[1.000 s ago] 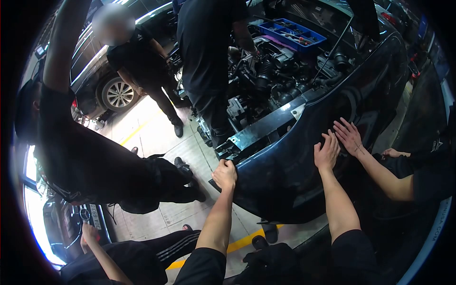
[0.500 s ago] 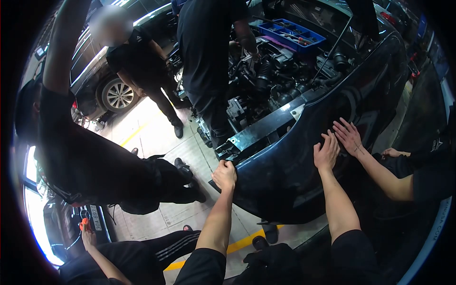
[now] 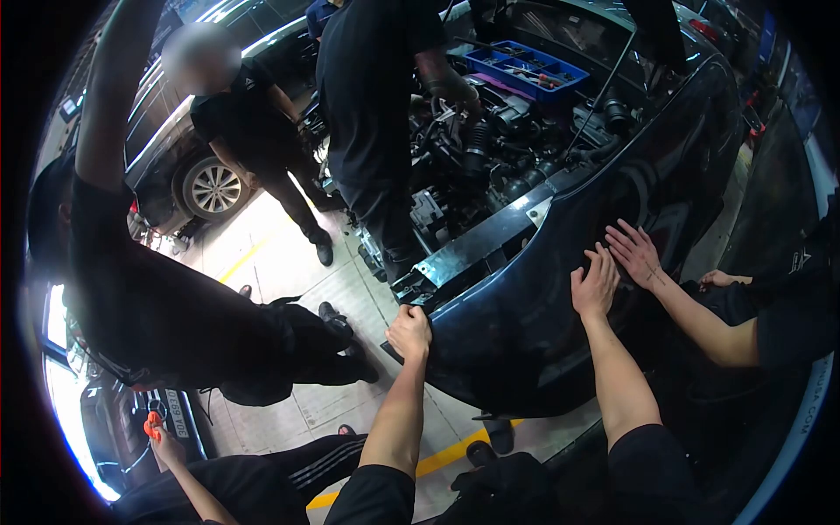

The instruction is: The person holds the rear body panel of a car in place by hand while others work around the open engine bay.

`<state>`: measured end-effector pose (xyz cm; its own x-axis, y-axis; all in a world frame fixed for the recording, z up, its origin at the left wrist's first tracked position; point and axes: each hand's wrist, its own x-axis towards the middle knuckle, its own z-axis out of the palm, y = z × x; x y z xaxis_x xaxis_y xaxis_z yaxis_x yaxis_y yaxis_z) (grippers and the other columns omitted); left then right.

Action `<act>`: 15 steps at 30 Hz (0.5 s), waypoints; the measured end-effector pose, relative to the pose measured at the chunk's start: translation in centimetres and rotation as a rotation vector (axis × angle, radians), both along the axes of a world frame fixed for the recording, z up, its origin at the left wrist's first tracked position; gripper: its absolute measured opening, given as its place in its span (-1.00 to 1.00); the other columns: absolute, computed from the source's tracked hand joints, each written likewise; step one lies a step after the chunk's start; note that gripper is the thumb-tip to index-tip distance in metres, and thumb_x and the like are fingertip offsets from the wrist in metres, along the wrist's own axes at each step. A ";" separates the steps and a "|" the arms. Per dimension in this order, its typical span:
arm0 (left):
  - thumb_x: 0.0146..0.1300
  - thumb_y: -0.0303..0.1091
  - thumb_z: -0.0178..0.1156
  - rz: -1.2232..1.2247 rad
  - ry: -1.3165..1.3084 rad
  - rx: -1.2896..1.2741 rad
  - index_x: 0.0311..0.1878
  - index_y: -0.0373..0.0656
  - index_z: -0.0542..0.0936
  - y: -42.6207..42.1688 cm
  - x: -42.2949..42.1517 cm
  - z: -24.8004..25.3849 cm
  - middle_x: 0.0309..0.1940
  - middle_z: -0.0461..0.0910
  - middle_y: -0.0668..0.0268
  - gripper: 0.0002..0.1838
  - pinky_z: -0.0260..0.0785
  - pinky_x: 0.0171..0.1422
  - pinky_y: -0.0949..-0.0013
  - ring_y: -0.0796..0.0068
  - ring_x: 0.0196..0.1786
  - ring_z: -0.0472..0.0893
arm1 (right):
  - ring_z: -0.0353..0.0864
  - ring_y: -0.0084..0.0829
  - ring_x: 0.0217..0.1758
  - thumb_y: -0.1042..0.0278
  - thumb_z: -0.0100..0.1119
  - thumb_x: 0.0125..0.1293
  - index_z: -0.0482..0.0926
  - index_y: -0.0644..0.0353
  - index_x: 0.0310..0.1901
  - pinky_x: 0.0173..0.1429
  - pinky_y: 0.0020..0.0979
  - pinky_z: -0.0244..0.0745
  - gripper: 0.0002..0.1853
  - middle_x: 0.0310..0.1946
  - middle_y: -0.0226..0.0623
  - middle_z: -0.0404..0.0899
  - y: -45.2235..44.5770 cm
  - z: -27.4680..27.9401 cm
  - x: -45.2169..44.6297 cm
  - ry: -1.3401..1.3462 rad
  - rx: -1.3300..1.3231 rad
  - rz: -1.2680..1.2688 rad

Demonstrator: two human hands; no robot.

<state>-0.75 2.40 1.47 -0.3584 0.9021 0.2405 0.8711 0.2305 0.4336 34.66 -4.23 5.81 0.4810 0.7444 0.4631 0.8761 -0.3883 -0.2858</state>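
My left hand (image 3: 409,332) is closed around the left end of a dark, glossy car bumper (image 3: 516,337). My right hand (image 3: 595,281) lies with its fingers spread against the upper face of the same bumper, to the right. Just beside it, touching or nearly touching, a co-worker's tattooed hand (image 3: 636,253) also rests on the panel. Behind the bumper's edge runs a silver metal crossbar (image 3: 490,241), with the engine bay (image 3: 490,149) open beyond it.
A person in dark clothes (image 3: 372,114) stands at the engine. Another (image 3: 249,131) stands near a black car's wheel (image 3: 214,188). At left a person raises an arm (image 3: 118,96). Lower left, a hand (image 3: 168,448) holds an orange object (image 3: 152,427). A blue tray (image 3: 529,68) sits over the engine.
The view has shifted slightly, moving the engine bay a little left. Both my hands keep their places on the bumper. The co-worker's hand with the orange object at lower left has moved.
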 end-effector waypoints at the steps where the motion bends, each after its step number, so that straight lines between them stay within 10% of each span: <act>1: 0.21 -0.17 0.00 -0.002 -0.001 0.003 -0.40 -0.11 0.68 0.0 0.0 -0.1 -0.46 0.66 -0.02 -0.69 0.41 -0.11 -0.04 -0.12 -0.33 0.64 | 0.24 -0.17 0.49 0.29 0.12 0.27 0.41 0.05 0.18 0.54 -0.04 0.07 -0.57 0.37 -0.20 0.32 0.0 0.0 0.0 0.000 0.003 0.003; 15: 0.19 -0.16 0.02 0.022 -0.029 -0.019 -0.37 -0.08 0.69 0.1 -0.1 -0.7 -0.45 0.67 0.00 -0.70 0.38 -0.06 -0.02 -0.12 -0.33 0.64 | 0.26 -0.15 0.47 0.33 0.14 0.23 0.42 0.07 0.16 0.53 -0.03 0.08 -0.57 0.35 -0.18 0.35 0.0 -0.2 0.0 0.010 0.047 0.007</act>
